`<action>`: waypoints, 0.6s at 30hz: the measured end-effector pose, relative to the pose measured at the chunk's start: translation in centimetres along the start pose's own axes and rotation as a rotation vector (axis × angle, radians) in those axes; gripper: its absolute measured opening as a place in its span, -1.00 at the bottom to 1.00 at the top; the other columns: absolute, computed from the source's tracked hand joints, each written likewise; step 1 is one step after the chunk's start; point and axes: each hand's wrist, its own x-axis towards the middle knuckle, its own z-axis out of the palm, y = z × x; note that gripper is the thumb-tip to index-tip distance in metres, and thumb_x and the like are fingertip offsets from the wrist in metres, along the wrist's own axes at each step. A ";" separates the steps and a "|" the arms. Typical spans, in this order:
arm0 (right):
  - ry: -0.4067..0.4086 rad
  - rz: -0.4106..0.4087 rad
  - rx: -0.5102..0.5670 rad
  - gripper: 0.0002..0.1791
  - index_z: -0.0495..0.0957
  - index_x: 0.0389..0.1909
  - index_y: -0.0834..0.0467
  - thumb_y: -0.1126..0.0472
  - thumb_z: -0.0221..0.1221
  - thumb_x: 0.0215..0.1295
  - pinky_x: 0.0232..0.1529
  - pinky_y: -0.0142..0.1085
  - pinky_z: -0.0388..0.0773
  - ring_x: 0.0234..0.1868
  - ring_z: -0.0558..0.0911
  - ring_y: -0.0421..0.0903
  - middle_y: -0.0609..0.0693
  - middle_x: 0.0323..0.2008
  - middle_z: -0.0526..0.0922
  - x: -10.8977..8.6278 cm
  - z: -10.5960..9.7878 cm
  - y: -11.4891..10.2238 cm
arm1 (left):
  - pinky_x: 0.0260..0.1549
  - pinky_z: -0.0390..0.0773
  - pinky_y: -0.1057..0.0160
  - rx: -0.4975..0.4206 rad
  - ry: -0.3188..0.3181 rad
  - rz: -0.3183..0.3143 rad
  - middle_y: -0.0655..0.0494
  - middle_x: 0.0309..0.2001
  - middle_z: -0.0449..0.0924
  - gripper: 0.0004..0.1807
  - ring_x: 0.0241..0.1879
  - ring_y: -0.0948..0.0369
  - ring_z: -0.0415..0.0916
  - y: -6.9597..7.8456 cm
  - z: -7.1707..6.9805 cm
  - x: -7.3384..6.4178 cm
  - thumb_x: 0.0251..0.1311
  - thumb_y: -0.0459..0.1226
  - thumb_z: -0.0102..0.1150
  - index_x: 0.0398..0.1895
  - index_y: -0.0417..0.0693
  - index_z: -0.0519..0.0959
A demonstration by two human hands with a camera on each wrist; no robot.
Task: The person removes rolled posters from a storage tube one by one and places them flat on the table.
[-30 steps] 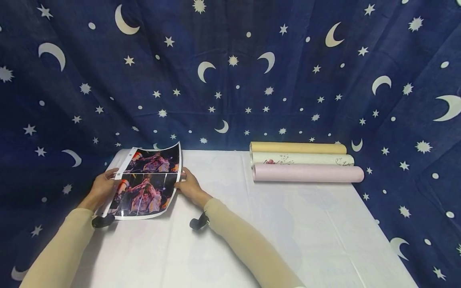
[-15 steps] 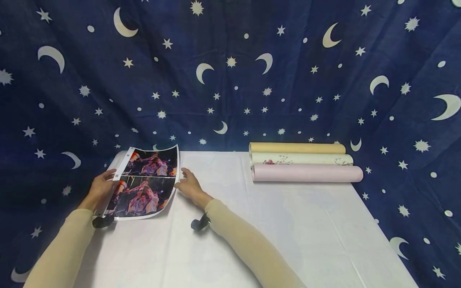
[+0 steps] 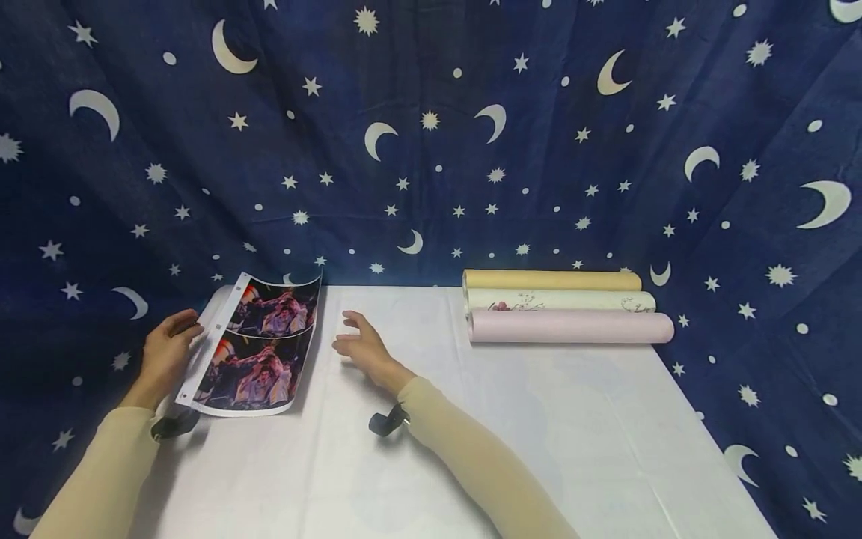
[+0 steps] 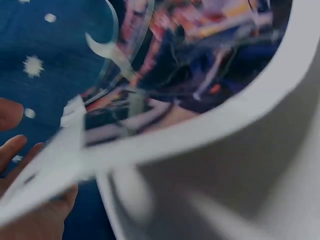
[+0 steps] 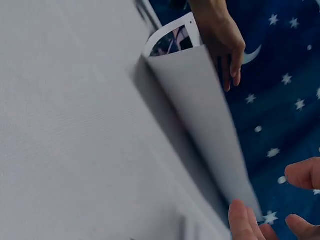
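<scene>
A glossy photo print (image 3: pixel 259 374) with two near-identical stage pictures and white borders lies at the table's far left. Its right side curls up off the surface, and its pale underside (image 5: pixel 195 110) shows in the right wrist view. Beside the print's left border is my left hand (image 3: pixel 166 352), its fingers loosely extended; whether it touches the edge I cannot tell. In the left wrist view that border partly covers the hand (image 4: pixel 37 220). My right hand (image 3: pixel 367 348) hovers right of the print, apart from it, with fingers spread and holding nothing.
Three paper rolls, yellow (image 3: pixel 552 280), white with a floral pattern (image 3: pixel 572 300) and pink (image 3: pixel 572 327), lie together at the back right of the white-covered table (image 3: pixel 471 442). A dark blue moon-and-star cloth (image 3: pixel 431 187) hangs behind and at the sides.
Both hands have let go of the print's borders; the left has moved left and the right has drawn off to the right. The print has shifted slightly left, its right side curling higher.
</scene>
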 end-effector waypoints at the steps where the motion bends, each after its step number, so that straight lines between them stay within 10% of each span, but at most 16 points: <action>1: -0.013 -0.013 -0.004 -0.23 0.27 0.41 0.02 0.40 0.24 0.15 0.08 -0.22 0.63 0.22 0.57 0.05 0.18 0.40 0.32 -0.2 -0.1 -0.3 | -0.15 0.36 0.70 -0.070 0.005 0.017 0.33 0.11 0.58 -0.47 -0.08 0.62 0.44 0.3 -0.3 -0.4 0.38 -0.28 0.06 0.40 -0.10 0.33; 6: -0.063 -0.057 -0.058 -0.23 0.21 0.44 0.00 0.36 0.21 0.21 0.14 -0.24 0.60 0.25 0.55 0.02 0.15 0.42 0.30 -1.5 -1.7 -1.8 | -0.16 0.41 0.74 -0.336 0.002 0.126 0.55 -0.09 0.56 -0.57 -0.12 0.64 0.49 2.6 -0.6 -2.2 0.33 -0.41 0.10 0.25 0.05 0.48; 18: -0.101 -0.097 -0.152 -0.28 0.18 0.45 -0.11 0.30 0.16 0.32 0.21 -0.18 0.56 0.30 0.51 0.02 0.04 0.43 0.28 -5.5 -7.9 -3.3 | -0.09 0.45 0.71 -0.135 0.027 0.254 0.32 0.19 0.54 -0.58 0.11 0.56 0.47 8.4 2.9 -7.4 0.39 -0.37 0.03 0.30 -0.11 0.43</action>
